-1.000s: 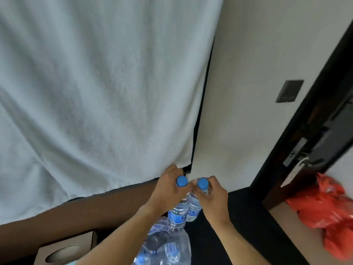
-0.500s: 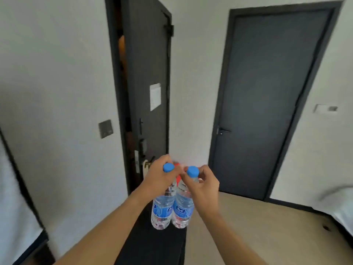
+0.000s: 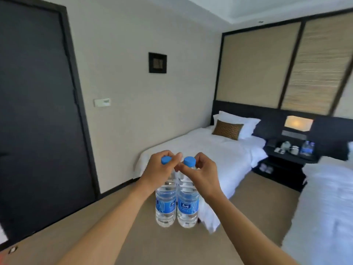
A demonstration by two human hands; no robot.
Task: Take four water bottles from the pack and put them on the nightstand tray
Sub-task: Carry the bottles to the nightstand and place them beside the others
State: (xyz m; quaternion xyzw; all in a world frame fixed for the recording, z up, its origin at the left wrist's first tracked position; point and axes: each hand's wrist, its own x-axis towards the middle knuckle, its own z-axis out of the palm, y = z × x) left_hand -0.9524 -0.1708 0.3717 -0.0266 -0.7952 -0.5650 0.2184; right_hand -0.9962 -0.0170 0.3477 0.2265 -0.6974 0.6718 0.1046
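Two clear water bottles with blue caps and blue labels hang side by side in front of me. My left hand [image 3: 159, 172] grips the left bottle [image 3: 165, 205] by its neck. My right hand [image 3: 200, 174] pinches the neck of the right bottle [image 3: 187, 207]. Far off at the right, between two beds, stands the dark nightstand [image 3: 282, 159]. On its top are two more bottles [image 3: 307, 148] with blue labels, beside white cups and a kettle [image 3: 285, 145]. The tray itself I cannot make out. The pack is out of view.
A white bed [image 3: 214, 152] with pillows lies ahead, a second bed [image 3: 324, 197] at the right edge. Tan floor runs between them toward the nightstand. A dark door [image 3: 38, 111] fills the left. A lit lamp [image 3: 298, 123] glows above the nightstand.
My view has swung right from the pack and entrance doors to the bedroom with the beds and nightstand. Both hands still hold the two bottles by the necks, lifted clear of the pack.
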